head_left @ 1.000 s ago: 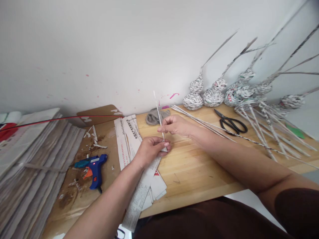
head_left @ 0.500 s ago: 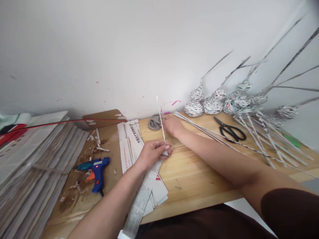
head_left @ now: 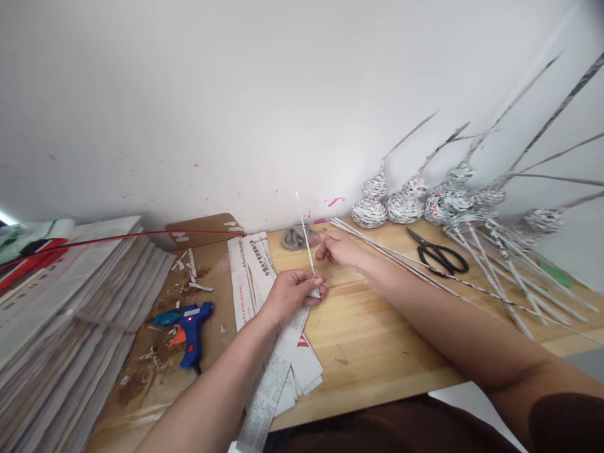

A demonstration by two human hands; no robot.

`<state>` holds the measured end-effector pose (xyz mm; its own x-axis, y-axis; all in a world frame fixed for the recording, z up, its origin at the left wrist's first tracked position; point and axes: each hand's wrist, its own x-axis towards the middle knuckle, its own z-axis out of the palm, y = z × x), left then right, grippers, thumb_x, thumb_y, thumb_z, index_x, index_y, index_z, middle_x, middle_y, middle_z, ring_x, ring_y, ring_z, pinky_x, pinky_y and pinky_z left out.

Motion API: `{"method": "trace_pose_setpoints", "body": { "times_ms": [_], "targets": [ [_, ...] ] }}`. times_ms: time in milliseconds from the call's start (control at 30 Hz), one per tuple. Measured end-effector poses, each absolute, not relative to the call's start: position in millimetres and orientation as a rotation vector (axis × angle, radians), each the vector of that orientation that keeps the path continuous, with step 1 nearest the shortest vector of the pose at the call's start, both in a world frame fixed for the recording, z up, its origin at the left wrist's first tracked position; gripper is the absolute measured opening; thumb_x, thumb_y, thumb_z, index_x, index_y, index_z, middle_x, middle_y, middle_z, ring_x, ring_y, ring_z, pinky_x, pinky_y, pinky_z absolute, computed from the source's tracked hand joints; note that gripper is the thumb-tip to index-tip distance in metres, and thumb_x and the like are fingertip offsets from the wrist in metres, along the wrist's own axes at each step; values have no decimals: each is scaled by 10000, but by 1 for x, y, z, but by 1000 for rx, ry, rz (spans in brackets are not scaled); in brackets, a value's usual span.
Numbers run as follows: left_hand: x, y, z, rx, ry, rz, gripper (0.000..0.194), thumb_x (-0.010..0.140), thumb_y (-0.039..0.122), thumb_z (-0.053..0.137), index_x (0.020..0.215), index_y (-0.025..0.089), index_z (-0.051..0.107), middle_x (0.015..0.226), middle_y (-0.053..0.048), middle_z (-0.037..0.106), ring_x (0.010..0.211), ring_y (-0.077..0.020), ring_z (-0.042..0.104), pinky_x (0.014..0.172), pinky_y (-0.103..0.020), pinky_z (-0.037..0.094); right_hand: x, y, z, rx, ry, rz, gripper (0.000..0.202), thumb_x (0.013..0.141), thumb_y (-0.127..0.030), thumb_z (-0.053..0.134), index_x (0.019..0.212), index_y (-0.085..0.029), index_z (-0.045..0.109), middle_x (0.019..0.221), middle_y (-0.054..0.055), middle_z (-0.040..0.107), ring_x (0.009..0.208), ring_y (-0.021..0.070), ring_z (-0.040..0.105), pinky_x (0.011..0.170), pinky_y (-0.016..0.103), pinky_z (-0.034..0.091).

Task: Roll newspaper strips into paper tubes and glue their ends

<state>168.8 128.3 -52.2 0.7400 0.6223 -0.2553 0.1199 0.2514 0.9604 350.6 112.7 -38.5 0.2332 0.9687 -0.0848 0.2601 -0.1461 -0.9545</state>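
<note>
My left hand [head_left: 297, 292] is closed, pinching a newspaper strip [head_left: 267, 393] whose upper part is rolled into a thin paper stick [head_left: 304, 233]. The stick points up and slightly left, and the flat end of the strip trails down over other cut strips toward the table's front edge. My right hand [head_left: 337, 248] is just right of the stick, its index finger stretched out and the other fingers loosely bent, with nothing visible in it. Behind the stick, near the wall, lies a crumpled grey cloth [head_left: 293, 238], close to my right fingertips.
Left of the strips [head_left: 240, 283] lies a blue glue gun [head_left: 192, 336] beside a tall newspaper stack [head_left: 70, 340]. On the right are black scissors [head_left: 438, 251], several loose paper sticks [head_left: 509, 270] and woven paper gourds [head_left: 370, 211] along the wall.
My right hand has drawn back from the grey cloth, a little toward me and to the right. My left hand keeps its pinch on the newspaper strip. The camera view has shifted slightly.
</note>
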Motion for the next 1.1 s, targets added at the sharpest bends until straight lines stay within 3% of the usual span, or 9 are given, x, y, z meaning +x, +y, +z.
{"method": "trace_pose_setpoints", "body": {
  "times_ms": [100,300,467,667,833,1000,1100],
  "targets": [
    [169,127,-48,1300,715,368,314,687,412,733,813,126,693,776,-70,696,734,-155,645,656,-271,540,348,92,-33,-1338,-1155,1305,439,872,-413,543,1247,-184,531,821,31,660,631,109,576,480,192,363],
    [168,127,-49,1327,718,359,314,698,409,725,801,114,691,789,-80,690,754,-166,643,687,-290,540,340,85,-31,-1210,-1298,1348,420,770,-464,657,979,-103,707,604,0,602,500,67,452,464,200,295],
    [168,125,-50,1358,715,314,298,702,408,720,783,122,701,788,-71,691,743,-160,632,703,-299,538,334,88,-31,-1313,-1056,1167,363,592,-433,793,694,-111,660,508,-57,490,438,42,324,423,214,212],
    [169,123,-46,1343,738,314,306,687,414,730,789,127,703,784,-70,695,766,-177,642,714,-316,540,338,86,-28,-1289,-1244,1219,394,703,-472,700,888,-125,719,598,-15,564,497,69,416,437,215,270],
    [168,122,-49,1372,692,294,279,695,408,723,732,133,692,782,-62,687,772,-173,634,714,-304,536,338,86,-26,-1297,-1063,1130,334,579,-409,796,664,-126,639,534,-52,497,449,41,330,427,215,224],
    [168,122,-50,1380,687,306,271,716,403,707,763,136,700,780,-53,678,772,-165,626,713,-298,539,339,86,-23,-1278,-1186,1201,388,662,-472,724,803,-112,697,574,-25,529,472,53,365,428,218,224],
    [169,122,-50,1405,685,309,272,722,404,701,764,135,702,782,-49,678,742,-148,619,692,-276,535,339,85,-23,-1321,-1144,1133,380,596,-460,772,713,-113,670,557,-39,509,474,49,345,446,222,231]
  ]
}}
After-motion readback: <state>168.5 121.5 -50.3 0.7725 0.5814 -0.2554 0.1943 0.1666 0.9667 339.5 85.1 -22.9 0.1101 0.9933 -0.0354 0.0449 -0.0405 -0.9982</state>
